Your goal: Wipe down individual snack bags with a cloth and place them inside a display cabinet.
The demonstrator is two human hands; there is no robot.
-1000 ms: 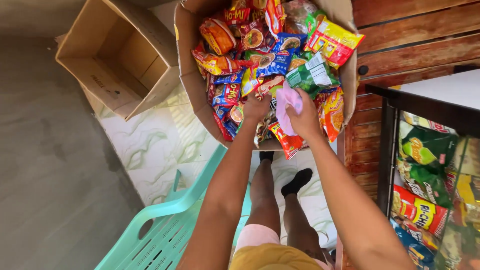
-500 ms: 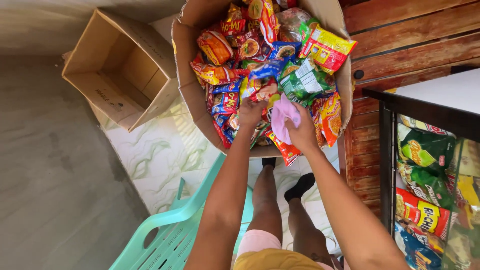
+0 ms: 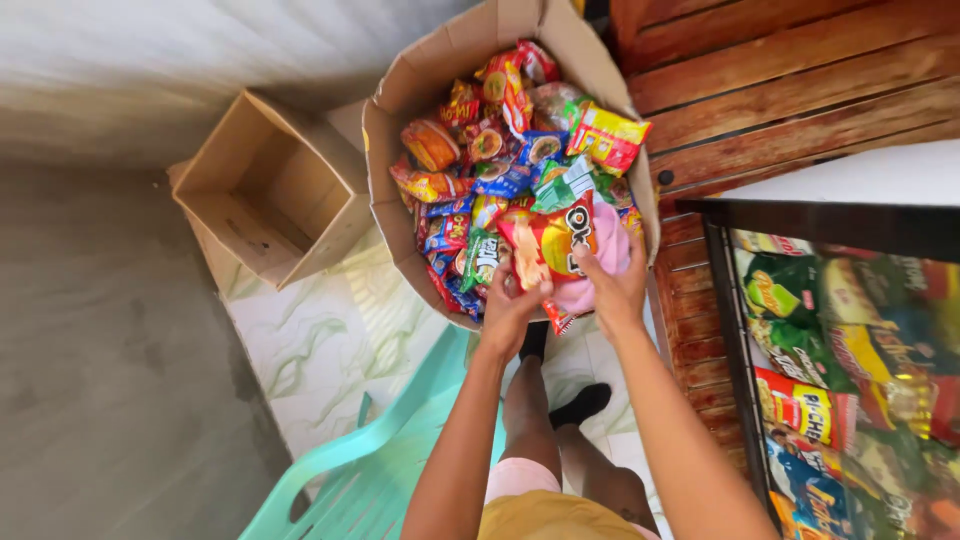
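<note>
A big cardboard box in front of me is heaped with colourful snack packets. My left hand and my right hand both grip a red and orange snack bag lifted just above the box's near edge. A pink cloth or packet lies under my right hand's fingers. My legs and dark-socked feet show below the box.
An empty open cardboard box lies on the marbled floor to the left. A green plastic chair stands under my arms. A glass display case full of snack bags sits at the right, beside a wooden slatted wall.
Both hands have pulled a red and orange snack bag up out of the pile; earlier they were down among the packets by the pink item. The view has shifted right.
</note>
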